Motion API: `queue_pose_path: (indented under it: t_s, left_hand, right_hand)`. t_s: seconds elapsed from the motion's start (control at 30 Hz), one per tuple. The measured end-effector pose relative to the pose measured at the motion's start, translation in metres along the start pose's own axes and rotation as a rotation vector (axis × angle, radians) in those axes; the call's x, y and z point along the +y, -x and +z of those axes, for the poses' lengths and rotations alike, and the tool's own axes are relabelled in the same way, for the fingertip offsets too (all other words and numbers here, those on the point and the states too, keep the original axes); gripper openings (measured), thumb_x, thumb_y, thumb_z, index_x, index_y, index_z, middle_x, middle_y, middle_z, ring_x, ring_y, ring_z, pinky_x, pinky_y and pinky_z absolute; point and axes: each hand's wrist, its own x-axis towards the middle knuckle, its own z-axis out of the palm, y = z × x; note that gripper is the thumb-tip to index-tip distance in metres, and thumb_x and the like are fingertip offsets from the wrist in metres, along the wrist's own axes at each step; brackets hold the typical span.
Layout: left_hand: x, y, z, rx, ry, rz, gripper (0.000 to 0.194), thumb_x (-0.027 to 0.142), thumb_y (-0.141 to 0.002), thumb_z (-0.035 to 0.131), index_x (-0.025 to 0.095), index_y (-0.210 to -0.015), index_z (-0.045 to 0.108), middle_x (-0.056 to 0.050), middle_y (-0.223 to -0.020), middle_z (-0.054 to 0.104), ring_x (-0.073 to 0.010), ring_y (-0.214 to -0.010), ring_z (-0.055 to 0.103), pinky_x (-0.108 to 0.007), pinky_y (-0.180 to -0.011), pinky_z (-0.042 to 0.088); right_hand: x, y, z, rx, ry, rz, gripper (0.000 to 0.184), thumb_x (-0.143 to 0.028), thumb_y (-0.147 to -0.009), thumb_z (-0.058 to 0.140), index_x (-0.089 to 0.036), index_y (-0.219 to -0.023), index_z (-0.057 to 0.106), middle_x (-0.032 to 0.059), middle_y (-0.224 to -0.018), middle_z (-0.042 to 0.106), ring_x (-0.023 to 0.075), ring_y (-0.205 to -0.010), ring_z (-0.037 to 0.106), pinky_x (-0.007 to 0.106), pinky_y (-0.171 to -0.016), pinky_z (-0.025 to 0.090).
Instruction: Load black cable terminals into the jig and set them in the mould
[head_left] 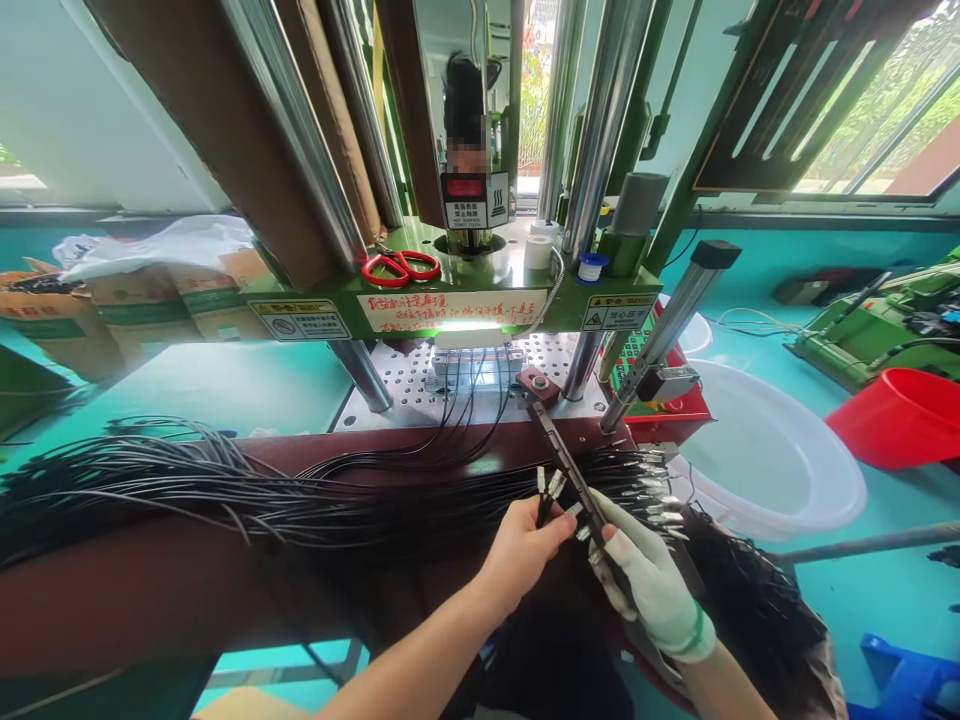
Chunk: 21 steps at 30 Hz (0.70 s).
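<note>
My left hand is bare and pinched shut on a few black cable ends with metal plugs. My right hand wears a white glove with cut fingertips and grips a long dark metal bar that runs up toward the press. A thick bundle of black cables lies across the brown bench in front of me, its metal plug ends fanned out just right of the hands. Several cables lie in the lit mould on the perforated plate under the green press.
The green press with steel columns stands ahead; red scissors and tape rolls rest on it. A white basin and a red tub sit to the right. Cardboard boxes stand at left. A person is behind the press.
</note>
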Motion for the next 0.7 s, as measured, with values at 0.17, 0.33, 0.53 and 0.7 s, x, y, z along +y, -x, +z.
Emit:
queue_pose_path:
  t_s: [0.17, 0.33, 0.53, 0.7]
  left_hand:
    - [0.001, 0.000, -0.002, 0.023, -0.048, 0.006, 0.032, 0.044, -0.065, 0.062, 0.017, -0.060, 0.046, 0.011, -0.041, 0.025, -0.0027, -0.038, 0.019, -0.021, -0.041, 0.014]
    - [0.004, 0.001, -0.003, 0.014, -0.070, 0.014, 0.033, 0.045, -0.064, 0.061, 0.017, -0.059, 0.045, 0.011, -0.041, 0.025, -0.0034, -0.039, 0.021, -0.020, -0.042, 0.016]
    - [0.000, 0.000, -0.005, 0.030, -0.200, 0.135, 0.027, 0.039, -0.070, 0.057, 0.016, -0.060, 0.045, 0.008, -0.045, 0.033, -0.0049, -0.043, 0.027, -0.020, -0.044, 0.021]
    - [0.004, 0.001, -0.012, 0.220, -0.256, 0.350, 0.031, 0.044, -0.082, 0.041, 0.016, -0.076, 0.052, 0.005, -0.055, 0.045, -0.0074, -0.049, 0.039, -0.020, -0.048, 0.030]
  right_hand:
    - [0.000, 0.000, -0.003, -0.028, -0.001, 0.004, 0.050, -0.043, -0.085, 0.044, -0.022, -0.130, 0.036, -0.0048, -0.054, 0.047, 0.0020, -0.031, 0.031, 0.012, -0.025, 0.022]
    - [-0.003, 0.001, 0.000, -0.033, 0.040, 0.014, 0.053, -0.045, -0.084, 0.044, -0.020, -0.130, 0.035, -0.0048, -0.055, 0.046, 0.0019, -0.031, 0.031, 0.012, -0.026, 0.021]
    - [-0.003, 0.002, 0.006, -0.039, 0.081, -0.016, 0.057, -0.046, -0.083, 0.045, -0.017, -0.131, 0.034, -0.0058, -0.052, 0.044, 0.0016, -0.032, 0.032, 0.012, -0.028, 0.022]
    - [-0.002, 0.002, 0.004, 0.050, 0.008, -0.013, 0.054, -0.045, -0.083, 0.046, -0.019, -0.130, 0.037, -0.0052, -0.052, 0.047, 0.0013, -0.030, 0.029, 0.012, -0.027, 0.020]
